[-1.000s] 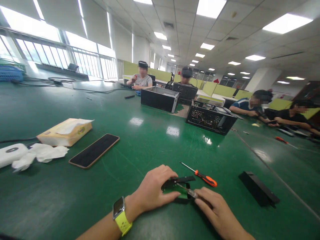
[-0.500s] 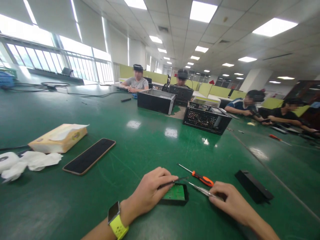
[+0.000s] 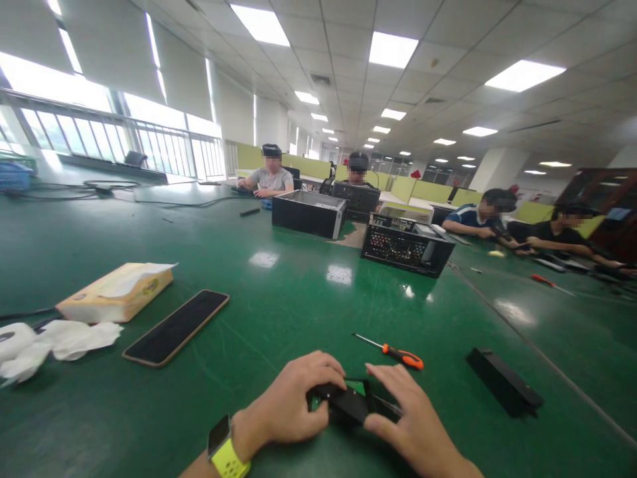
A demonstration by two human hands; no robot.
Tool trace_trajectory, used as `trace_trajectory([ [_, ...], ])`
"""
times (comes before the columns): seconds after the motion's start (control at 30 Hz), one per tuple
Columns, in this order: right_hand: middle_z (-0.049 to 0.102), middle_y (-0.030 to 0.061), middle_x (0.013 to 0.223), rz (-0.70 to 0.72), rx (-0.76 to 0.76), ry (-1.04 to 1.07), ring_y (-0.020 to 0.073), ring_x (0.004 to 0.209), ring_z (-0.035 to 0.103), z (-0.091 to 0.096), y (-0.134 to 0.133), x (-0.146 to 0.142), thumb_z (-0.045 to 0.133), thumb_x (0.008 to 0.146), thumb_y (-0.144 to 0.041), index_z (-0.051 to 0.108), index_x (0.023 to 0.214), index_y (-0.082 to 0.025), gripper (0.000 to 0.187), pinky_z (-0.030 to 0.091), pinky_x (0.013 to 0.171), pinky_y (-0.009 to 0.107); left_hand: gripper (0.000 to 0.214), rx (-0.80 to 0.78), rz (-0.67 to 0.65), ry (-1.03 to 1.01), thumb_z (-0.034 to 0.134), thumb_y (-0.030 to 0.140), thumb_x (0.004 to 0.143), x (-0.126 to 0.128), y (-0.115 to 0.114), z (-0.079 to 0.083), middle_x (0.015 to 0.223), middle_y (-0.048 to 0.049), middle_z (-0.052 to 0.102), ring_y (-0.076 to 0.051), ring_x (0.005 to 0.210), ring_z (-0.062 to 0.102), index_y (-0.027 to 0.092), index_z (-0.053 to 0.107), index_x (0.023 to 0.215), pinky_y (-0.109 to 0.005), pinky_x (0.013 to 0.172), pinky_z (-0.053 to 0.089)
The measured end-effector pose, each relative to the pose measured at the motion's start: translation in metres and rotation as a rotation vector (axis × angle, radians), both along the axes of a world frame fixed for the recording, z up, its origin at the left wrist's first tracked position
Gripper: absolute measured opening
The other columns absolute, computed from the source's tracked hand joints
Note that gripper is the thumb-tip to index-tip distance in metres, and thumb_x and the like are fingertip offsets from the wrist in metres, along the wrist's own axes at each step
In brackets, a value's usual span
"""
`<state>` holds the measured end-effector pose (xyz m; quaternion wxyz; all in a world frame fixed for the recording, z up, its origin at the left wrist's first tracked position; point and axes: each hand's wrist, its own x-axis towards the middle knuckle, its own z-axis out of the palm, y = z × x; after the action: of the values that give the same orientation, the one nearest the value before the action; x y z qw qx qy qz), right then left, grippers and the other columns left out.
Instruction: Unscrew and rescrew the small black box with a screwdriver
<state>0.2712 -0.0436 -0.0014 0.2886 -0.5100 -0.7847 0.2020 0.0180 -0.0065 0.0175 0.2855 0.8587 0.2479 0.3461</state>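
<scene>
A small black case with a green circuit board (image 3: 348, 400) inside lies on the green table (image 3: 298, 292) close to me. My left hand (image 3: 288, 405), with a yellow-strapped watch on the wrist, wraps its fingers round the case's left side. My right hand (image 3: 405, 418) closes on the case's right side, and a thin metal tool (image 3: 385, 405) shows under its fingers. An orange-handled screwdriver (image 3: 393, 354) rests on the table just beyond both hands.
A black cover piece (image 3: 502, 382) lies to the right. A phone (image 3: 176, 326), a tissue box (image 3: 117, 291) and crumpled tissues (image 3: 54, 338) sit at left. Two black computer cases (image 3: 408, 244) stand further back. Several people sit working at the far side.
My right hand has come back from the right onto the case. My left hand has lowered the black cover it was lifting and now grips the case.
</scene>
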Motion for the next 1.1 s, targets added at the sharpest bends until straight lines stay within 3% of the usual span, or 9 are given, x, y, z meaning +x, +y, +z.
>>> trace_trajectory([
  [0.1,0.067,0.0123,0.125,0.029,-0.039,0.036,0.0351,0.118,0.058,0.002,0.001,-0.009,0.066,0.08,-0.057,0.064,0.128,-0.023,0.059,0.032,0.111,0.055,0.042,-0.013,0.024,0.014,0.053,0.005,0.064,-0.001,0.001,-0.001,0.105,-0.0042,0.065,-0.021,0.096,0.06,0.021,0.067,0.1,-0.031,0.087,0.048],
  [0.23,0.068,0.0129,0.122,-0.022,-0.019,0.026,0.0343,0.114,0.06,0.006,0.0,-0.015,0.073,0.074,-0.054,0.066,0.123,-0.021,0.06,0.043,0.103,0.047,0.046,-0.014,0.043,0.068,0.054,0.005,0.064,-0.001,0.001,-0.001,0.104,-0.0036,0.065,-0.022,0.097,0.058,0.023,0.067,0.104,-0.032,0.086,0.047],
  [0.37,0.071,0.0098,0.109,0.001,-0.005,0.027,0.0276,0.102,0.064,0.009,0.001,-0.021,0.07,0.081,-0.041,0.071,0.107,-0.02,0.033,0.05,0.091,0.037,0.049,-0.015,0.053,0.097,0.056,0.006,0.063,0.0,0.0,0.003,0.104,-0.0038,0.061,-0.022,0.096,0.057,0.024,0.067,0.107,-0.032,0.086,0.047],
  [0.43,0.071,0.0079,0.105,0.017,-0.001,0.058,0.0251,0.096,0.064,0.01,0.002,-0.021,0.071,0.08,-0.038,0.07,0.105,-0.021,0.03,0.05,0.086,0.034,0.052,-0.027,0.042,0.106,0.057,0.007,0.062,-0.001,-0.001,0.004,0.105,-0.0035,0.059,-0.022,0.096,0.057,0.025,0.066,0.11,-0.032,0.087,0.047],
  [0.7,0.066,0.0036,0.087,-0.008,-0.063,0.036,0.0203,0.075,0.059,0.011,0.008,-0.01,0.072,0.078,-0.042,0.068,0.104,-0.02,0.035,0.045,0.068,0.03,0.047,-0.052,0.075,0.145,0.067,0.014,0.065,-0.001,0.001,0.003,0.102,-0.0038,0.058,-0.023,0.095,0.055,0.022,0.062,0.111,-0.033,0.087,0.046],
  [0.87,0.069,0.0062,0.103,0.041,-0.083,0.002,0.0243,0.087,0.062,0.013,0.012,-0.013,0.081,0.068,-0.045,0.064,0.122,-0.022,0.061,0.047,0.078,0.033,0.045,-0.052,0.068,0.134,0.069,0.013,0.065,-0.001,0.003,-0.002,0.101,-0.003,0.057,-0.022,0.095,0.055,0.022,0.062,0.109,-0.032,0.087,0.045],
  [1.03,0.072,0.0051,0.097,0.07,-0.094,0.011,0.024,0.086,0.065,0.017,0.014,-0.02,0.08,0.069,-0.048,0.073,0.106,-0.022,0.046,0.048,0.077,0.032,0.045,-0.066,0.054,0.113,0.069,0.015,0.068,-0.001,0.003,-0.001,0.103,-0.0031,0.057,-0.022,0.095,0.057,0.023,0.063,0.112,-0.031,0.086,0.046],
  [1.1,0.073,0.0052,0.096,0.07,-0.089,0.004,0.024,0.085,0.065,0.017,0.014,-0.019,0.081,0.068,-0.047,0.073,0.108,-0.022,0.049,0.048,0.076,0.032,0.045,-0.07,0.051,0.109,0.07,0.015,0.068,-0.001,0.003,0.0,0.102,-0.0032,0.057,-0.022,0.095,0.057,0.023,0.063,0.111,-0.031,0.086,0.047],
])
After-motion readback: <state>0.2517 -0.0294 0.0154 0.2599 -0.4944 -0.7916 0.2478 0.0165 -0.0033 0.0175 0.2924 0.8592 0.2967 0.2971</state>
